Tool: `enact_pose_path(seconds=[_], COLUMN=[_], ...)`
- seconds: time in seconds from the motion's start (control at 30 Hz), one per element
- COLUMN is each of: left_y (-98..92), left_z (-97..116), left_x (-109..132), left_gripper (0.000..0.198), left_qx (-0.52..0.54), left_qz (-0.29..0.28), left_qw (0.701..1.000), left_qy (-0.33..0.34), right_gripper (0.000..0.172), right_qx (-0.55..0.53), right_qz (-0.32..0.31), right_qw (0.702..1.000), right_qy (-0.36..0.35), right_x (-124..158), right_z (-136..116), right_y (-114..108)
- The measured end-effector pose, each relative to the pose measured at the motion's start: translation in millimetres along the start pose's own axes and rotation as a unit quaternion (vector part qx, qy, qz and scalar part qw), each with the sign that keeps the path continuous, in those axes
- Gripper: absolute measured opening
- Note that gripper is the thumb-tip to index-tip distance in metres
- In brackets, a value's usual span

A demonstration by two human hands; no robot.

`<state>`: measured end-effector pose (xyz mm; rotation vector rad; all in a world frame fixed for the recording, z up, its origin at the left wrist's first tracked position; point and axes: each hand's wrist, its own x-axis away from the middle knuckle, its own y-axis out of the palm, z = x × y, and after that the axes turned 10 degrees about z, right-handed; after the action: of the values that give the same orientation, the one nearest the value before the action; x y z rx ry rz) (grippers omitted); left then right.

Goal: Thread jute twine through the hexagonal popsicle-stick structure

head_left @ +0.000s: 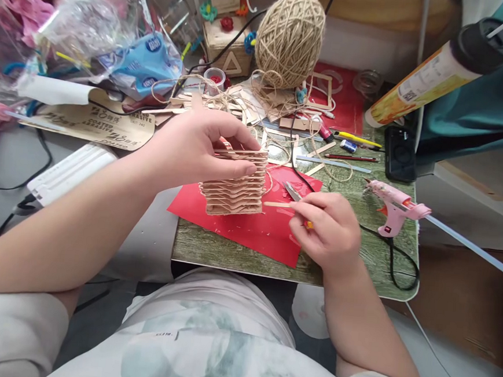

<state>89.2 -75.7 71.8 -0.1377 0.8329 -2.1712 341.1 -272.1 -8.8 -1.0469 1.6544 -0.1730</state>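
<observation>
Stack of craft sticks was clasped near its top by L grip, btwn thumb & fingers, over the red sheet on the green surface. A single stick was pinched in R grip, its tip aimed at the stack's lower R side — contact couldn't be told. A metal blade was seen beside R grip; whether also held, unclear. "COATED" & part of "ABRASIVE" could be read on the tan sheet at L. Oval logos were borne by the blue pkg — lettering illegible. A label w/ fine, unreadable print was carried on the tilted cup.
</observation>
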Motion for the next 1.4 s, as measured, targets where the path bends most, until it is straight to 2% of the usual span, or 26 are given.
enact_pose_path(seconds=[0.07,0.2,0.27,0.33,0.4,0.53,0.6,0.7,0.77,0.83,1.1,1.4], left_y=[0.3,1.5,2.3,3.2,4.1,4.8,4.3,3.2,3.0,3.2,1.8,0.8], left_z=[-1.1,-3.1,-3.4,-3.1,-2.2,0.3,0.8,0.2,-0.6,-1.6,-3.8,-7.9], left_x=[0.1,0.2,0.0,-0.1,0.0,0.6,0.9,1.1,1.2,1.2,0.6,-0.4], left_gripper=[0.034,0.031,0.03,0.029,0.029,0.029,0.028,0.028,0.027,0.028,0.029,0.035], left_qx=[0.003,0.001,0.004,0.009,0.007,0.002,0.004,0.007,0.011,0.016,0.011,0.013], left_qz=[0.011,0.009,0.003,-0.001,-0.002,0.008,0.016,0.015,0.012,0.009,0.01,0.006], left_qw=[1.0,1.0,1.0,1.0,1.0,1.0,1.0,1.0,1.0,1.0,1.0,1.0], left_qy=[0.003,0.0,0.004,0.011,0.016,0.023,0.02,0.013,0.014,0.015,0.017,0.015], right_gripper=[0.033,0.018,0.017,0.014,0.022,0.048,0.057,0.06,0.059,0.058,0.057,0.051], right_qx=[0.059,0.098,0.058,-0.012,-0.091,-0.199,-0.237,-0.311,-0.358,-0.383,-0.362,-0.387], right_qz=[-0.018,-0.132,-0.108,-0.026,-0.009,-0.092,-0.11,-0.139,-0.151,-0.145,-0.117,-0.105], right_qw=[0.998,0.985,0.989,0.99,0.978,0.938,0.914,0.873,0.849,0.839,0.859,0.85], right_qy=[0.017,0.043,0.078,0.139,0.188,0.268,0.312,0.35,0.357,0.358,0.343,0.342], right_x=[-0.6,-11.2,-25.3,-45.3,-68.0,-105.6,-116.1,-123.1,-124.6,-125.7,-133.8,-127.8], right_z=[17.2,43.9,41.1,29.1,15.5,4.7,6.9,11.1,11.9,11.0,10.7,12.8], right_y=[-9.7,-21.3,-19.2,-10.0,5.6,41.2,53.6,63.2,65.4,65.3,58.9,66.2])
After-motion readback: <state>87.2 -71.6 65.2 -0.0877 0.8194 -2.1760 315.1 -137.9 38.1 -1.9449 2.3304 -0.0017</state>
